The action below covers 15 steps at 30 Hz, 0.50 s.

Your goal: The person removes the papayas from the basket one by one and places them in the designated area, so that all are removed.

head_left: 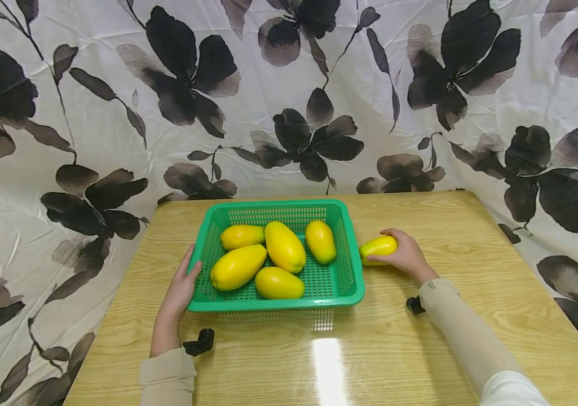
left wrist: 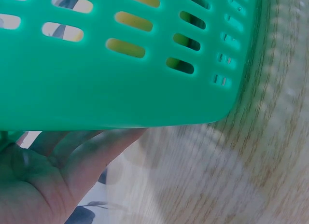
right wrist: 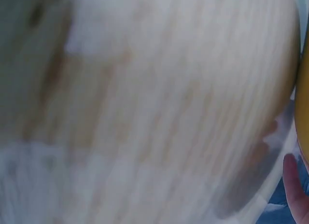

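Against the green basket [head_left: 276, 305] rests the left grip [head_left: 179, 287] (spread); the right grip [head_left: 403, 254] clasps yellow fruit [head_left: 378, 246]

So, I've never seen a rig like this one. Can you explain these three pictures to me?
There is no robot here: a person works with two bare hands. The wide picture comes from a camera on the head, looking forward and down. The other two come from cameras worn on the wrists. The left one shows the slotted wall of a green basket close up; the right one is blurry, mostly wood, with a sliver of yellow at its edge.

The basket stands on a wooden table, with flower-patterned cloth behind. Five yellow fruits lie in it. The left hand touches the basket's left side. The right hand grips a sixth fruit, outside the basket beside its right side.
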### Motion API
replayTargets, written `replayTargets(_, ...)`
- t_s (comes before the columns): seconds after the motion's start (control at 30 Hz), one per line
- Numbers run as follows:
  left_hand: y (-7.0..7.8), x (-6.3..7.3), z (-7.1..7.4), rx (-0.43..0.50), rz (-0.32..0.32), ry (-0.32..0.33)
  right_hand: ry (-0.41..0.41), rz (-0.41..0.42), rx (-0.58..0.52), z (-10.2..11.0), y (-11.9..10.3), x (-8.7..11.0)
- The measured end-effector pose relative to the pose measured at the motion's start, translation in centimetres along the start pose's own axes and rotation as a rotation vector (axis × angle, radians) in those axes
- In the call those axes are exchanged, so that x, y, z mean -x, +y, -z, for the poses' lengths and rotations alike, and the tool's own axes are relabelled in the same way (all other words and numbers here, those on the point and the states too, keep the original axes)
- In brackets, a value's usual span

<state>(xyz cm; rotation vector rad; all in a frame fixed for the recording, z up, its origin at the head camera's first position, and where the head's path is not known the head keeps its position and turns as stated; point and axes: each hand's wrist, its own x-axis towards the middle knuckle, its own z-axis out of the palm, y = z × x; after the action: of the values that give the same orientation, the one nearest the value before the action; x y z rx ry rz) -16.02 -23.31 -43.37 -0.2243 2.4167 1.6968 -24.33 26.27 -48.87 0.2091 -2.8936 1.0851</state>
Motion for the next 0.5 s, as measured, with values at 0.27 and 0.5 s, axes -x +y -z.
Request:
replayTargets(0.27,-0.1,-0.1,0.0,-0.003,-0.008,-0.001,0.027,0.052,-0.015,1.2,-0.7,-0.2)
replayTargets(0.5,-0.1,-0.2,0.0,0.000,-0.013,-0.005,0.058,0.129,-0.005,2.1,-1.9,-0.6)
